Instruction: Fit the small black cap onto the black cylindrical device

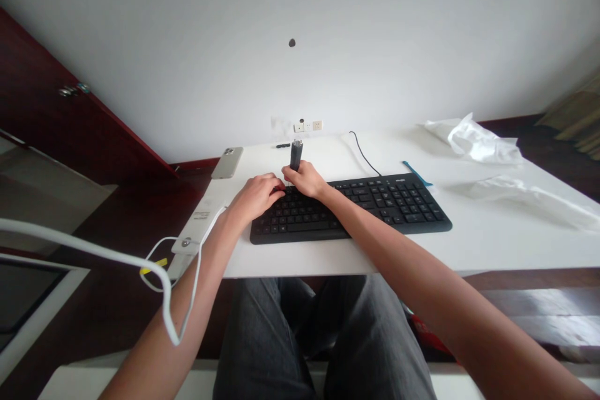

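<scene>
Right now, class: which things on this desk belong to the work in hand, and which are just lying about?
In use:
right hand, holding the dark tool
left hand, on the keyboard

Lying about:
phone
plastic bags
blue strip
white cable

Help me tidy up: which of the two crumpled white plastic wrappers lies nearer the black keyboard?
The flatter, long white plastic wrapper right of the black keyboard; the bunched-up white plastic wrapper sits farther back towards the wall.
</scene>
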Available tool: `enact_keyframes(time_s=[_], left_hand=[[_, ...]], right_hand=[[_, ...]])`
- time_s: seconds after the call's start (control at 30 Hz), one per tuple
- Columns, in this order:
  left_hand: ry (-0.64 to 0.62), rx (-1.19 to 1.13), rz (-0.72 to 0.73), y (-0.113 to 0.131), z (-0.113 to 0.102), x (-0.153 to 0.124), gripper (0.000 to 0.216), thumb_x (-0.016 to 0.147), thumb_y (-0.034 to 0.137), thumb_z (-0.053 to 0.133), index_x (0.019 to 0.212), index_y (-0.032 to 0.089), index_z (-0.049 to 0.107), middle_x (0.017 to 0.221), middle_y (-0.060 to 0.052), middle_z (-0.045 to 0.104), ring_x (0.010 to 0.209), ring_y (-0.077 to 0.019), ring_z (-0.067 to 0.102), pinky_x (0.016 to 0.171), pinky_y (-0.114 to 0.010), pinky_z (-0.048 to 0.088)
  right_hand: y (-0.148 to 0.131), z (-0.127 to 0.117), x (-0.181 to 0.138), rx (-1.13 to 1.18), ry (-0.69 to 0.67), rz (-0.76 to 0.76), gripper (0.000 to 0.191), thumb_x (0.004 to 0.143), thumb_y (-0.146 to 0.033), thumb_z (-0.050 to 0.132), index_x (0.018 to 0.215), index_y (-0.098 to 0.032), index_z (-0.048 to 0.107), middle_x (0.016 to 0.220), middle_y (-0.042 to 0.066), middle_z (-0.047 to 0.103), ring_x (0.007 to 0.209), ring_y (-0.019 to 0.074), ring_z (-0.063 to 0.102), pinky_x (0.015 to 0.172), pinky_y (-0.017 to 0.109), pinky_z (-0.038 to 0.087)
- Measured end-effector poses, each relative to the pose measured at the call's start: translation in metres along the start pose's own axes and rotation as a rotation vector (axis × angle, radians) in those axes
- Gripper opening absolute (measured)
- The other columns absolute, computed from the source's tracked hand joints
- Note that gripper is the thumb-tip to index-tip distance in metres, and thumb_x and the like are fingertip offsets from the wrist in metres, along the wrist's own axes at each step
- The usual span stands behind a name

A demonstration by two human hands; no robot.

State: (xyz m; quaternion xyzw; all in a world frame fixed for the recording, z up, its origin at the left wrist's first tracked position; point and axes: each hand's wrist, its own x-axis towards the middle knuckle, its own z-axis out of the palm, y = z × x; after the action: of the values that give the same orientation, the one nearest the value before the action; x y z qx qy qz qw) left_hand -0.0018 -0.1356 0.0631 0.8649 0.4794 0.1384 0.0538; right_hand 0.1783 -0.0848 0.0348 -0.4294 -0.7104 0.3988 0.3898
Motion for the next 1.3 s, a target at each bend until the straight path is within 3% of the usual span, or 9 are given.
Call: enact_keyframes(time_s=[0.13,0.37,0.63,0.8,0.97,1.17,1.3], left_hand=[[-0.040,0.085,0.039,0.004,0.007,-0.002,0.017,0.098,0.020,0.049,0.108,0.017,0.062,0.108,-0.011,0.064,0.099,-0.0252,0.065,0.095,-0.041,0.052],[0.000,0.215,0.041,0.011,0.019,-0.007,0.017,0.101,0.017,0.040,0.107,0.016,0.055,0.103,-0.012,0.060,0.097,-0.0273,0.062,0.090,-0.043,0.053],[0.064,0.040,-0.043,0.010,0.023,-0.009,0.006,0.101,0.022,0.045,0.104,0.020,0.050,0.100,-0.008,0.062,0.094,-0.0258,0.064,0.084,-0.040,0.053],[0.120,-0.038,-0.091,0.001,0.018,-0.004,0.012,0.101,0.024,0.045,0.106,0.021,0.055,0.102,-0.008,0.065,0.096,-0.0250,0.065,0.087,-0.039,0.052],[0.168,-0.028,-0.156,-0.024,0.013,0.011,0.016,0.098,0.024,0.052,0.105,0.022,0.066,0.105,-0.007,0.072,0.093,-0.0236,0.067,0.091,-0.037,0.051],[0.159,-0.161,-0.255,-0.042,0.025,0.016,0.018,0.093,0.030,0.060,0.100,0.026,0.075,0.102,-0.003,0.076,0.084,-0.0215,0.069,0.085,-0.034,0.050],[0.167,-0.303,-0.360,-0.048,0.031,0.017,0.021,0.088,0.037,0.065,0.098,0.025,0.079,0.093,-0.003,0.077,0.079,-0.0209,0.068,0.081,-0.033,0.050]], right_hand=[[-0.002,-0.001,-0.001,-0.016,-0.001,0.017,0.033,0.084,-0.042,0.049,0.059,-0.021,0.044,0.057,-0.002,0.045,0.058,0.0122,0.040,0.056,0.027,0.032],[-0.005,-0.001,0.000,-0.003,-0.001,0.030,0.033,0.083,-0.040,0.050,0.058,-0.020,0.045,0.060,0.000,0.051,0.060,0.0124,0.043,0.058,0.027,0.034],[-0.003,-0.002,0.000,0.006,-0.012,0.030,0.032,0.083,-0.041,0.050,0.059,-0.020,0.047,0.060,0.000,0.051,0.060,0.0129,0.044,0.059,0.027,0.035],[-0.002,-0.002,0.001,0.002,-0.012,0.028,0.032,0.083,-0.041,0.050,0.059,-0.020,0.047,0.059,-0.001,0.049,0.059,0.0125,0.043,0.058,0.027,0.034],[0.001,-0.001,0.003,0.002,-0.009,0.000,0.034,0.085,-0.041,0.049,0.059,-0.019,0.051,0.058,-0.001,0.051,0.058,0.0127,0.045,0.059,0.027,0.035],[-0.001,-0.002,0.001,-0.010,0.011,-0.022,0.030,0.088,-0.037,0.048,0.075,-0.018,0.067,0.061,-0.002,0.055,0.065,0.0152,0.050,0.065,0.027,0.037],[-0.006,-0.002,-0.001,-0.036,0.043,0.012,0.029,0.089,-0.035,0.048,0.080,-0.019,0.070,0.060,-0.001,0.056,0.063,0.0156,0.050,0.065,0.028,0.037]])
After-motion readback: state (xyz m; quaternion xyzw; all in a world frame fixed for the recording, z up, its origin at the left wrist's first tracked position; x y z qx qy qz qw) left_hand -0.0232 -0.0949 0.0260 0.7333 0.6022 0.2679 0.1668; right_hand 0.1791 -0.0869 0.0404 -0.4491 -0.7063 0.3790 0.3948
